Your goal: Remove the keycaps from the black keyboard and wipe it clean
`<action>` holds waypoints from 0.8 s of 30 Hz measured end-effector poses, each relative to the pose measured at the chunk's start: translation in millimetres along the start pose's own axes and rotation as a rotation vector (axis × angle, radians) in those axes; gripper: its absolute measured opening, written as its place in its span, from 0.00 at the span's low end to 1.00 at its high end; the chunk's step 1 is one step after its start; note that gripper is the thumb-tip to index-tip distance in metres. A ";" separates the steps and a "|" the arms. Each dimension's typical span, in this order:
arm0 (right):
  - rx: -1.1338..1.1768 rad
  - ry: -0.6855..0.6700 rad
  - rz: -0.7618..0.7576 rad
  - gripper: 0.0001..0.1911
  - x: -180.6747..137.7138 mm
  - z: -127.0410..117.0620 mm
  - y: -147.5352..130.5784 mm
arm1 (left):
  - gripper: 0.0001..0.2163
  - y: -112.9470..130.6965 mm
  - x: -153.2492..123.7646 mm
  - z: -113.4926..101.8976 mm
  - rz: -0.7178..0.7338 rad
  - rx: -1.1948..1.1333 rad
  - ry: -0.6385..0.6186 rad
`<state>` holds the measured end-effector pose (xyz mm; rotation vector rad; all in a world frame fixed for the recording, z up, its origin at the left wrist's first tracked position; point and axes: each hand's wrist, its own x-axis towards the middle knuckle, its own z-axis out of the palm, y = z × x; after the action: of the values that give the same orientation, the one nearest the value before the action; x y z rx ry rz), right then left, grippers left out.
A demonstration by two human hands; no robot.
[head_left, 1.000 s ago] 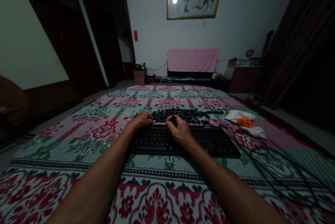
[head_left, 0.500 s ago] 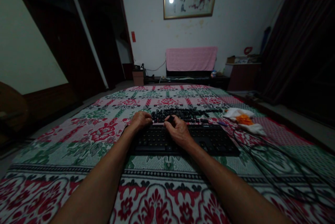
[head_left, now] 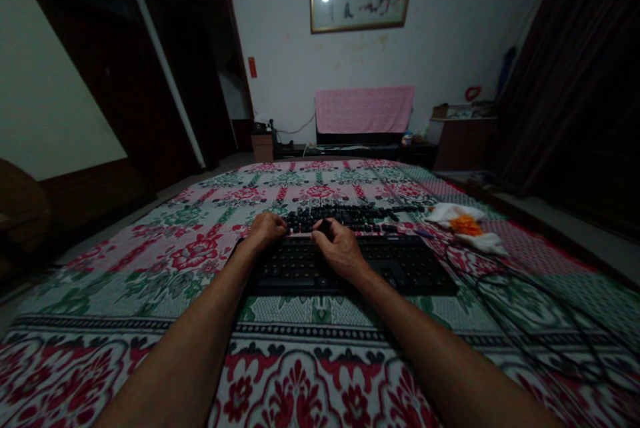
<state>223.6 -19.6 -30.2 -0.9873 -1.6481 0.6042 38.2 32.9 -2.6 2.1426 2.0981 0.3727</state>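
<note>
A black keyboard lies on the flowered cloth, its keycaps off and rows of small bare stems showing. Just beyond its far edge spreads a heap of loose black keycaps. My left hand is at the keyboard's far left corner, fingers curled down at the left end of the heap; its fingertips are partly hidden, and what they pinch is too small to make out. Over the middle of the far edge, my right hand grips a black keycap between thumb and fingers.
To the right lie a white cloth or bag with an orange patch, a purple pen-like stick and a loosely coiled black cable. Beyond the patterned cloth, a pink cloth covers something on a low cabinet.
The view has tilted down very slightly. Both hands hold nearly the same places, the right one still with the black keycap between its fingers.
</note>
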 end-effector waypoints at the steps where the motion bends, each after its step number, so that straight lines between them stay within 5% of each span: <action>1: 0.000 0.001 -0.002 0.09 0.1 0.0 -0.1 | 0.12 1.5 -0.8 -0.4 -0.001 0.009 0.007; 24: -0.008 -0.015 0.020 0.09 -0.8 -1.4 -2.5 | 0.12 0.6 3.7 5.2 0.029 0.023 0.023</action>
<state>224.2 -21.8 -28.2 -1.0080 -1.6569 0.6204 40.1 36.9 -7.1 2.1939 2.0965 0.3800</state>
